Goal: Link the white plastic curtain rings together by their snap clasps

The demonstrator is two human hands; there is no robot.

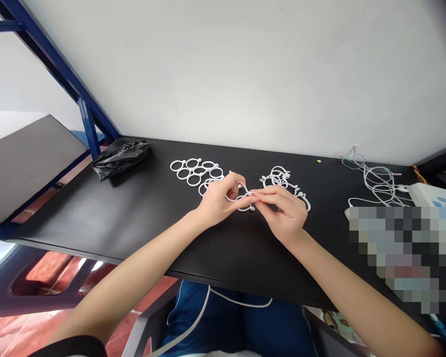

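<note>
Black desk (134, 218) below a white wall carries a white ring (244, 201) at its middle. The left hand (217, 201) and right hand (284, 213) pinch it from either side, apparently pressing pieces together. Linked rings (196, 172) lie just behind the left hand, loose rings (280, 178) behind the right, and a black bag (119, 157) well apart.

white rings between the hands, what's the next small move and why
Probably press the pinched white plastic rings together: left hand and right hand both grip them, a flat cluster of white rings lies left, a loose heap of white rings right.
</note>
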